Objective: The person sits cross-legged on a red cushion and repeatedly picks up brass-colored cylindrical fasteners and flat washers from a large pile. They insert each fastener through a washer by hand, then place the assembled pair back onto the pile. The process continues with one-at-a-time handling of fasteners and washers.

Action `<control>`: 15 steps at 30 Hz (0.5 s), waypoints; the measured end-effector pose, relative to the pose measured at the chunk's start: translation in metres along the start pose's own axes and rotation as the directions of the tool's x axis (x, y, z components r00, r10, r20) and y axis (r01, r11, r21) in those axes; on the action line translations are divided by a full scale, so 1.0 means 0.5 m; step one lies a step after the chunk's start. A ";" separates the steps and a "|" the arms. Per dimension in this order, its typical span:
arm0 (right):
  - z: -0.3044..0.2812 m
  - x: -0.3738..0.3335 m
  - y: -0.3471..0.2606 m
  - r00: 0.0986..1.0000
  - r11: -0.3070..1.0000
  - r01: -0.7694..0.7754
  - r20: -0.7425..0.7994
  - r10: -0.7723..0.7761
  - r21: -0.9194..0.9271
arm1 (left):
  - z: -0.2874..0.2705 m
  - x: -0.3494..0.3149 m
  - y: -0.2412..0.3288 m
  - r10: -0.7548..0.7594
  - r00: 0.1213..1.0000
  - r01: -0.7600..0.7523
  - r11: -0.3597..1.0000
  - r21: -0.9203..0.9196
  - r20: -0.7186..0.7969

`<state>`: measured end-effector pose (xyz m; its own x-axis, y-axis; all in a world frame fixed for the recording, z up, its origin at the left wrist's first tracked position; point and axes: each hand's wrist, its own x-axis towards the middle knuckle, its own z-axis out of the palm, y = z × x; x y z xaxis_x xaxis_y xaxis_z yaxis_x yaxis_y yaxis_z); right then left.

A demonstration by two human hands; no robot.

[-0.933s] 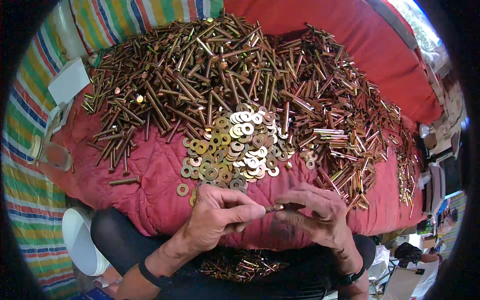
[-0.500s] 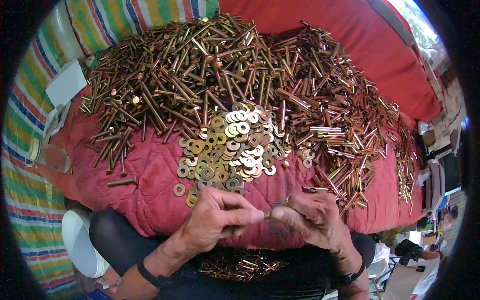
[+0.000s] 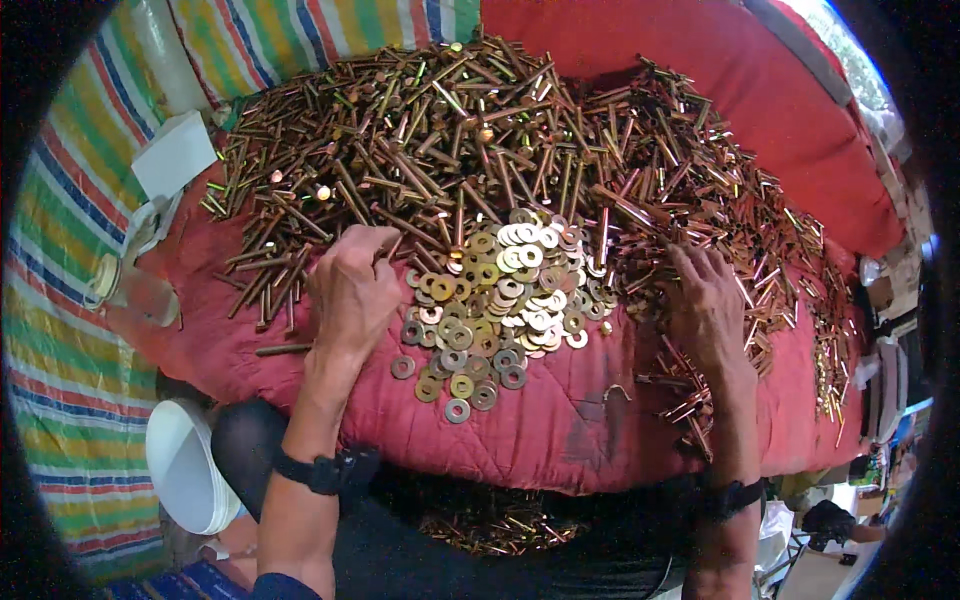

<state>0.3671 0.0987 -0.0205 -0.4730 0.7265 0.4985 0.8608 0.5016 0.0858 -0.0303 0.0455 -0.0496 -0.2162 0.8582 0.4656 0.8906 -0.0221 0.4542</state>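
My left hand (image 3: 350, 290) is over the lower edge of a heap of long brassy bolts (image 3: 400, 165). Its fingers are bent together, and the end of one bolt (image 3: 393, 247) shows at the fingertips. On the other side, my right hand (image 3: 708, 310) reaches into a pile of slim metal sleeves (image 3: 780, 265), its fingers stretched out and a little apart; the fingertips are partly lost among the pieces. Between the hands lies a pile of flat round washers (image 3: 500, 300), gold and silver in tone.
A red quilted cloth (image 3: 520, 430) lies under everything. Loose small parts (image 3: 500, 530) sit in my lap. At the left are a clear jar (image 3: 145, 295), a white box (image 3: 173, 155) and white stacked tubs (image 3: 190, 465). A single bolt (image 3: 283, 350) lies near my left wrist.
My hands were together over the near edge of the cloth, fingertips meeting at a small piece. They have parted: the left went up to the bolts, the right up to the sleeves.
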 end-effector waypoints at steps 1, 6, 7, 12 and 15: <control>0.004 -0.002 0.000 1.000 0.999 0.014 0.020 -0.013 -0.031 | 0.008 0.003 -0.003 0.116 0.993 -0.117 0.993 -0.031 -0.035; -0.004 -0.003 -0.005 0.993 0.993 0.112 0.043 -0.114 0.037 | 0.039 0.010 0.013 0.411 0.911 -0.408 0.911 -0.064 0.031; -0.006 -0.002 -0.006 0.989 0.989 0.143 0.025 -0.144 0.025 | 0.041 0.009 0.015 0.445 0.893 -0.442 0.895 -0.064 0.066; -0.016 0.004 -0.022 0.988 0.986 0.156 -0.009 -0.156 0.066 | 0.041 0.007 0.020 0.519 0.853 -0.515 0.855 -0.065 0.060; -0.036 0.009 -0.042 0.986 0.982 0.163 -0.059 -0.158 0.098 | 0.044 0.002 0.034 0.513 0.858 -0.501 0.847 -0.179 0.029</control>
<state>0.3503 0.0828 -0.0045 -0.5909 0.6096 0.5284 0.7499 0.6566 0.0811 -0.0068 0.0575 -0.0581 0.2835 0.7396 0.6104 0.7908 -0.5404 0.2875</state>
